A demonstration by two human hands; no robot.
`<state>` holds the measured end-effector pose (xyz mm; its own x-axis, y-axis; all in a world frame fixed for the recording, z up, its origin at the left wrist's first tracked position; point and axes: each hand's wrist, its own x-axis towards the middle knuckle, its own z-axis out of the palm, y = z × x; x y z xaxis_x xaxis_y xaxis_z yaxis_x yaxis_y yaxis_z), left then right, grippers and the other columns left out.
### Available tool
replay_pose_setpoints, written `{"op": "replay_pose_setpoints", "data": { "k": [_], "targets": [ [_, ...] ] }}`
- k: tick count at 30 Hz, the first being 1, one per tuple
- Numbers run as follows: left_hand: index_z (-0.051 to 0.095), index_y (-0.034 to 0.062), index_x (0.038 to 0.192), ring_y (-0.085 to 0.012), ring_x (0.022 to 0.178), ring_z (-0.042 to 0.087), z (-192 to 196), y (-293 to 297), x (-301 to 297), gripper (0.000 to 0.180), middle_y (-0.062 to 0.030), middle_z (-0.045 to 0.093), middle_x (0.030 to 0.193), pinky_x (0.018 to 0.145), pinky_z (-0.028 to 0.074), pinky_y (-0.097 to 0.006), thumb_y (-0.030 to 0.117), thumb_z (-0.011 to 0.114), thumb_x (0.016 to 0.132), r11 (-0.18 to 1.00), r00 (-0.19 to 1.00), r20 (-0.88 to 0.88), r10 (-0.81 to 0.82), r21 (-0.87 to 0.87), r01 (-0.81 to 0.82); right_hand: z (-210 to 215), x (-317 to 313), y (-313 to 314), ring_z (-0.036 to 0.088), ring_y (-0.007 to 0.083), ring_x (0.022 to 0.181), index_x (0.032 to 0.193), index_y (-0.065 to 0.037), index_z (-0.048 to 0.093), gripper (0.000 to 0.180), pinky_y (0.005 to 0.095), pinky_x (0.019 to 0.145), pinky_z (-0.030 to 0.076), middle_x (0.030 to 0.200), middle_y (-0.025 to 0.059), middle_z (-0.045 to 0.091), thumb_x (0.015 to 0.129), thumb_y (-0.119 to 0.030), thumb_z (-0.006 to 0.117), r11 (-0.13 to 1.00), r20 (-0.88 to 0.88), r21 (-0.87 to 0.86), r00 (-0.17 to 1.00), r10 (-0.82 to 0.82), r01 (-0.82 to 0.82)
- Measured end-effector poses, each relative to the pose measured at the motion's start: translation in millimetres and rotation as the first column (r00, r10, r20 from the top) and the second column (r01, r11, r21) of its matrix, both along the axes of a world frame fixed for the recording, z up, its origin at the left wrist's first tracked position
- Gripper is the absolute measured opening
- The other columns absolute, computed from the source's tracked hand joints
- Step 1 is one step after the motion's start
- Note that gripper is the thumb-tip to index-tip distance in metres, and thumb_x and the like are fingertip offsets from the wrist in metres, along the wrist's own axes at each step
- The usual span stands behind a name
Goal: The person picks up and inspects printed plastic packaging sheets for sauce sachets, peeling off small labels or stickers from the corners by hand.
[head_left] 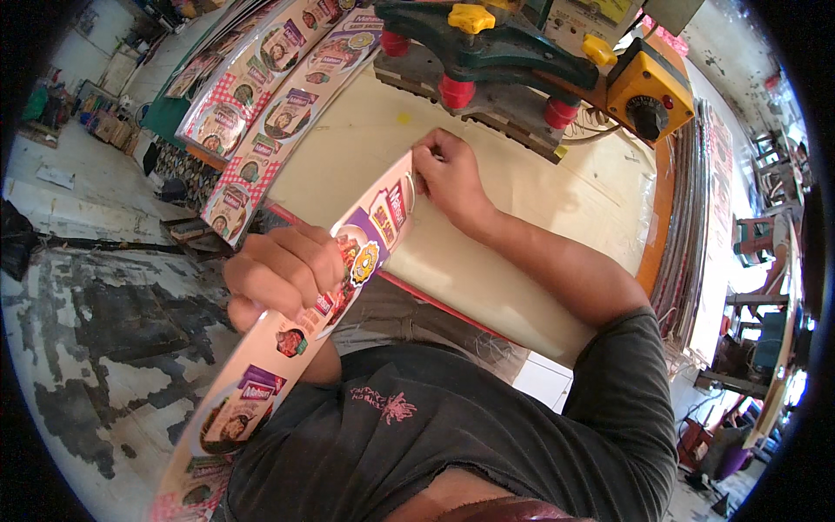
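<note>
A long printed strip (252, 383) with food pictures on a pale peach ground runs slantwise in front of my body, from the lower left up toward the table. My left hand (283, 271) is wrapped round its middle part, fingers curled over the edge. At the strip's upper end, my right hand (448, 174) is closed on the corner, over the cream-covered table (522, 261). The strip's lower end hangs past my left side and is partly blurred. Beyond my right hand stands a dark green press head (496, 65) with yellow knobs and red fittings.
Similar printed strips (283, 122) lie stacked at the table's left side. A yellow control box (651, 96) with a black dial hangs at the press's right. Thin flat sheets (687, 235) stand on edge along the right. The floor (104, 348) at left is worn and patchy.
</note>
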<state>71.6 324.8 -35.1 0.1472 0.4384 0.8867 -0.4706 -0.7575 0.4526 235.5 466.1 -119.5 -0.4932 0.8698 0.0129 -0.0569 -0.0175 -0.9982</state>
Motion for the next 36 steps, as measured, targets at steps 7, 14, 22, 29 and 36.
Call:
{"op": "replay_pose_setpoints", "data": {
  "k": [7, 14, 22, 29, 36],
  "targets": [
    [0.054, 0.0021, 0.072, -0.0198, 0.039, 0.043, -7, 4, -7, 0.044, -0.0086, 0.052, 0.050, 0.043, 0.040, -0.036, 0.028, 0.048, 0.107, 1.000, 1.000, 0.000, 0.002, 0.011, -0.002, -19, 0, 7, 0.061, 0.0127, 0.066, 0.101, 0.002, 0.064, 0.019, 0.0291, 0.056, 0.049, 0.089, 0.0080, 0.068, 0.105, -0.014, 0.055, 0.994, -0.112, -0.098, 0.993, 0.033, -0.045],
    [0.047, 0.0087, 0.082, -0.0181, 0.050, 0.042, -30, 2, -72, 0.026, -0.0067, 0.051, 0.056, 0.056, 0.044, -0.036, 0.024, 0.044, 0.103, 0.987, 0.971, 0.178, 0.160, -0.017, -0.160, 1, 2, 2, 0.055, 0.0100, 0.071, 0.108, -0.008, 0.062, 0.014, 0.0242, 0.053, 0.039, 0.112, 0.0059, 0.067, 0.109, -0.020, 0.053, 0.909, -0.452, -0.301, 0.882, 0.130, -0.288],
    [0.047, 0.0102, 0.085, -0.0177, 0.052, 0.042, -41, 11, -90, 0.021, -0.0055, 0.051, 0.057, 0.060, 0.044, -0.033, 0.020, 0.042, 0.103, 0.997, 0.939, 0.334, 0.079, -0.020, -0.076, 6, 8, 3, 0.052, 0.0118, 0.064, 0.105, -0.009, 0.058, 0.013, 0.0246, 0.053, 0.039, 0.099, 0.0069, 0.064, 0.109, -0.017, 0.049, 0.821, -0.608, -0.336, 0.772, 0.186, -0.462],
    [0.049, 0.0117, 0.082, -0.0109, 0.054, 0.041, -25, 30, -102, 0.021, 0.0020, 0.044, 0.058, 0.056, 0.040, -0.024, 0.011, 0.053, 0.103, 0.985, 0.819, 0.572, 0.039, -0.160, 0.065, 9, 7, 1, 0.046, 0.0077, 0.061, 0.106, -0.009, 0.057, 0.015, 0.0228, 0.054, 0.037, 0.080, -0.0021, 0.049, 0.111, -0.022, 0.051, 0.858, -0.294, -0.157, 0.852, 0.433, -0.490],
    [0.049, 0.0113, 0.081, -0.0104, 0.051, 0.042, -16, 42, -181, 0.023, 0.0017, 0.043, 0.058, 0.053, 0.040, -0.023, 0.008, 0.052, 0.103, 0.990, 0.624, 0.777, 0.080, -0.136, 0.043, -2, 9, -10, 0.042, 0.0039, 0.060, 0.102, -0.006, 0.060, 0.014, 0.0223, 0.053, 0.035, 0.075, -0.0040, 0.049, 0.108, -0.015, 0.052, 0.771, -0.117, -0.112, 0.779, 0.616, -0.626]
  ]
}}
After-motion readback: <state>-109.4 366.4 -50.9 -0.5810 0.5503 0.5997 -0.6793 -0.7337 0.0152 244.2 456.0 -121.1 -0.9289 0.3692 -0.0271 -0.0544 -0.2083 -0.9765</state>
